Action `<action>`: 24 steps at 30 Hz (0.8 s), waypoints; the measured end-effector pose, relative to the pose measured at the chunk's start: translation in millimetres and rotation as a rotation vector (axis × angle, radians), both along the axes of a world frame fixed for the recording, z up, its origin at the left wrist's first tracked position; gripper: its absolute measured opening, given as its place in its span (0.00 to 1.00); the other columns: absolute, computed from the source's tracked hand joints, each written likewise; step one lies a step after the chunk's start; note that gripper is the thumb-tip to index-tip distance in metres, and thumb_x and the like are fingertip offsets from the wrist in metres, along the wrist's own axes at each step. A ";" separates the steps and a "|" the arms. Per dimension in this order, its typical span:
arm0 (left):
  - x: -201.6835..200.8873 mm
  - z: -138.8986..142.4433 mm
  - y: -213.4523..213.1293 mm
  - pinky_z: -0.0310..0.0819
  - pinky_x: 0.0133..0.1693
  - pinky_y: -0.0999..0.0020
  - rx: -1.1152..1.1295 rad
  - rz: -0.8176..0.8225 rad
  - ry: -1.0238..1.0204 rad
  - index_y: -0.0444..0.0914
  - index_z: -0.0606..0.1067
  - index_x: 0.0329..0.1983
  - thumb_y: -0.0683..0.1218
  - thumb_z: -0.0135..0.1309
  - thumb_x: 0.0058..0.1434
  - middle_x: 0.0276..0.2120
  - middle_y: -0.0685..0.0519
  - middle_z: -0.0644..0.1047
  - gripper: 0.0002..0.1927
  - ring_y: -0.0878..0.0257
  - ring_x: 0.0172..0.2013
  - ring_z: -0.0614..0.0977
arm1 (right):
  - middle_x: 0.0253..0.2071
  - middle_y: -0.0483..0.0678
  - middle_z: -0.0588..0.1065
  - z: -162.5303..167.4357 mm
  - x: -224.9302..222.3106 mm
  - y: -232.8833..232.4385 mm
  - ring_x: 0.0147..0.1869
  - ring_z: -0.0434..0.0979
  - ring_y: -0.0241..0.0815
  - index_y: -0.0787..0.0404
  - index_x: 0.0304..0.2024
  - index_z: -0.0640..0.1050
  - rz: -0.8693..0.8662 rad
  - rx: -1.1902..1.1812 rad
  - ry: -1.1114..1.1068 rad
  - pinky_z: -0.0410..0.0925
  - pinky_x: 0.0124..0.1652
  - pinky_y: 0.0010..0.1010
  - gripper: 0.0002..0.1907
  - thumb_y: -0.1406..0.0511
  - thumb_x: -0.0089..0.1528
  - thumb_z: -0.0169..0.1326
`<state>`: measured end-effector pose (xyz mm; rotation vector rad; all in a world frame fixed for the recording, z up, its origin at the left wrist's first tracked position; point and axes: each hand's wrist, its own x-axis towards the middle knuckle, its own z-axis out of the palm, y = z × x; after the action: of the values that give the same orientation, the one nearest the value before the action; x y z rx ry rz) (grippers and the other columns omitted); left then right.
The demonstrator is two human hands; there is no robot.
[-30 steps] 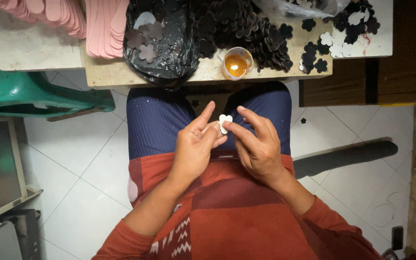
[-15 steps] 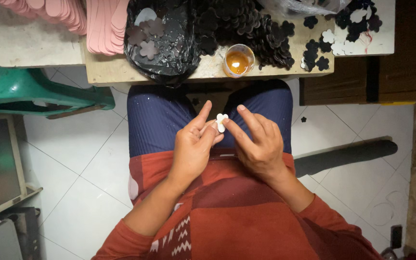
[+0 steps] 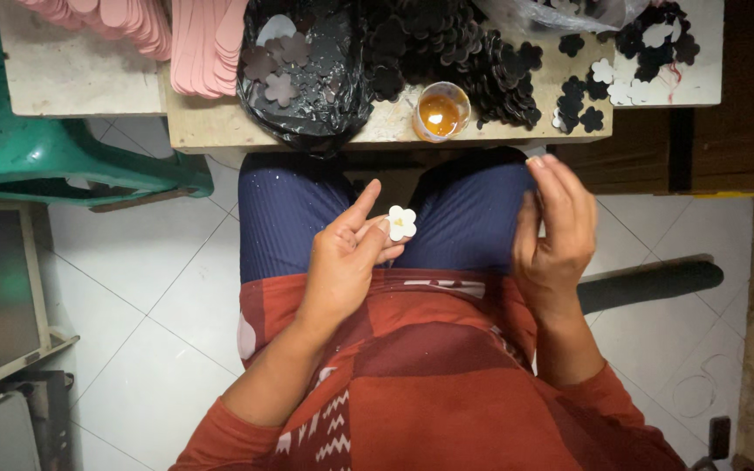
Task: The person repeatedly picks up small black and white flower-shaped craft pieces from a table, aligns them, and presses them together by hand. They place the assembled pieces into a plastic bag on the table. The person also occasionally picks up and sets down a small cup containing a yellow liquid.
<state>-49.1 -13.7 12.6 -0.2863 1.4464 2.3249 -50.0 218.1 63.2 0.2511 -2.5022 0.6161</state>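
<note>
Pinching white flower cutout (image 3: 401, 222), left hand (image 3: 346, 262); petals partly hiding behind fingertips. Right hand (image 3: 556, 231) hovering open at 3 o'clock.

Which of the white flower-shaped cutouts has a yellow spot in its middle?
The white flower cutout held in the left hand over the lap. Its centre shows a yellowish dab; the other white flower cutouts lie plain on the table's right end among dark ones.

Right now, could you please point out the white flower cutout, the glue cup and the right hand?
white flower cutout (image 3: 401, 222), head view, its centre.
glue cup (image 3: 440, 112), head view, the amber liquid.
right hand (image 3: 554, 235), head view, the palm.
</note>
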 end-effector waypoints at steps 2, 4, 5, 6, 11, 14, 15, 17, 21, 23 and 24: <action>-0.5 -0.4 0.8 0.82 0.47 0.67 0.001 -0.011 -0.016 0.35 0.56 0.76 0.41 0.46 0.71 0.50 0.44 0.81 0.30 0.61 0.46 0.85 | 0.56 0.54 0.77 -3.6 2.8 -7.0 0.55 0.79 0.48 0.64 0.63 0.74 0.123 -0.225 -0.025 0.74 0.55 0.35 0.22 0.78 0.68 0.59; -1.2 -1.6 2.8 0.82 0.47 0.68 0.018 -0.015 -0.016 0.35 0.56 0.76 0.41 0.46 0.71 0.50 0.45 0.81 0.31 0.61 0.45 0.84 | 0.53 0.52 0.78 -7.1 6.3 -18.3 0.53 0.80 0.47 0.65 0.63 0.72 0.252 -0.262 -0.059 0.74 0.53 0.35 0.24 0.78 0.65 0.60; -1.4 -2.5 3.5 0.82 0.46 0.68 0.025 -0.016 -0.015 0.35 0.56 0.76 0.41 0.46 0.71 0.50 0.45 0.81 0.31 0.62 0.45 0.84 | 0.52 0.52 0.79 -8.4 8.1 -24.9 0.52 0.80 0.46 0.65 0.63 0.72 0.318 -0.281 -0.075 0.73 0.52 0.35 0.25 0.77 0.64 0.61; -1.1 -3.3 4.1 0.81 0.47 0.69 0.006 -0.010 -0.004 0.35 0.56 0.76 0.41 0.46 0.71 0.50 0.45 0.81 0.31 0.63 0.45 0.84 | 0.51 0.50 0.79 -9.2 10.3 -31.6 0.52 0.81 0.45 0.65 0.63 0.71 0.312 -0.322 -0.111 0.73 0.52 0.34 0.26 0.77 0.64 0.61; 2.4 -8.0 9.8 0.80 0.46 0.70 -0.109 0.033 0.070 0.35 0.60 0.76 0.41 0.49 0.71 0.50 0.47 0.81 0.30 0.67 0.44 0.81 | 0.58 0.51 0.75 -6.9 11.6 -50.9 0.60 0.74 0.52 0.59 0.56 0.78 0.313 -0.087 -0.086 0.68 0.59 0.40 0.23 0.75 0.58 0.63; 3.6 -10.3 9.3 0.80 0.47 0.71 -0.110 0.035 0.065 0.35 0.60 0.75 0.41 0.49 0.70 0.51 0.49 0.81 0.30 0.68 0.44 0.82 | 0.63 0.51 0.72 -6.3 9.1 -55.4 0.64 0.70 0.53 0.54 0.54 0.82 0.346 0.078 -0.050 0.67 0.63 0.40 0.25 0.76 0.55 0.61; 3.2 -11.2 9.0 0.81 0.47 0.71 -0.110 0.034 0.067 0.35 0.60 0.75 0.41 0.49 0.70 0.50 0.49 0.81 0.30 0.68 0.44 0.82 | 0.63 0.51 0.71 -6.5 8.2 -55.8 0.65 0.70 0.53 0.54 0.54 0.83 0.346 0.097 -0.045 0.67 0.62 0.40 0.25 0.76 0.55 0.61; 4.4 -12.1 8.1 0.81 0.47 0.71 -0.111 0.033 0.065 0.35 0.60 0.75 0.41 0.49 0.70 0.50 0.49 0.80 0.30 0.69 0.45 0.82 | 0.64 0.50 0.71 -6.6 8.8 -55.6 0.65 0.70 0.53 0.53 0.53 0.84 0.346 0.134 -0.042 0.67 0.60 0.40 0.24 0.76 0.55 0.61; 3.5 -13.7 9.5 0.81 0.46 0.71 -0.099 0.048 0.054 0.35 0.60 0.74 0.41 0.48 0.71 0.51 0.49 0.80 0.29 0.68 0.45 0.82 | 0.64 0.52 0.71 -7.0 9.0 -50.2 0.66 0.70 0.54 0.56 0.45 0.82 0.315 0.017 -0.080 0.66 0.63 0.41 0.20 0.78 0.53 0.56; 1.7 -14.3 8.3 0.82 0.46 0.71 -0.135 0.045 0.053 0.35 0.60 0.74 0.41 0.48 0.71 0.50 0.48 0.81 0.29 0.68 0.45 0.82 | 0.64 0.53 0.71 -7.3 10.4 -45.4 0.67 0.70 0.55 0.58 0.42 0.81 0.279 -0.093 -0.142 0.65 0.64 0.42 0.18 0.79 0.52 0.53; 1.6 -14.3 7.5 0.82 0.46 0.71 -0.151 0.037 0.055 0.35 0.61 0.74 0.41 0.48 0.71 0.50 0.48 0.81 0.29 0.68 0.45 0.82 | 0.65 0.53 0.71 -8.0 11.4 -42.7 0.67 0.70 0.53 0.59 0.42 0.81 0.272 -0.186 -0.187 0.66 0.64 0.40 0.19 0.79 0.53 0.51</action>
<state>-47.5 -6.2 -1.7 -0.2953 1.6611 2.2724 -38.7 175.4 55.1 0.4887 -2.5858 1.0183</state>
